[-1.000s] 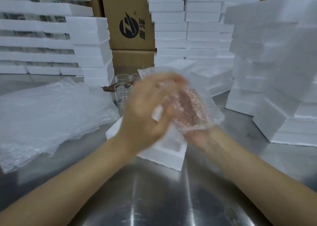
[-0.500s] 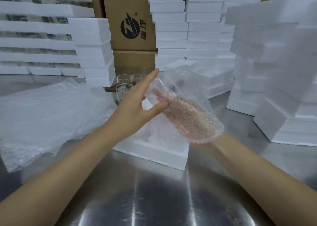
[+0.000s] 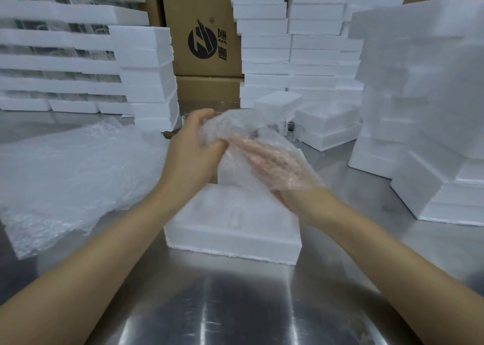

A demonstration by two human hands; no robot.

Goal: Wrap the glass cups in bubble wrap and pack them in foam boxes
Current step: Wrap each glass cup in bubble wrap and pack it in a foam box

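Note:
Both hands hold a glass cup wrapped in bubble wrap above an open white foam box at the table's middle. My left hand grips the bundle's left end, fingers curled over it. My right hand lies under the sheet, fingers stretched out and seen through the plastic. The cup itself is hard to make out inside the wrap. Bare glass cups stand behind the bundle, mostly hidden.
A loose pile of bubble wrap sheets covers the steel table on the left. Stacks of foam boxes rise at the left, at the back and on the right. Cardboard cartons stand behind.
My left hand has gone from an open palm against the bundle to gripping its left end. The wrap has folded further over the cup, and the view has shifted slightly.

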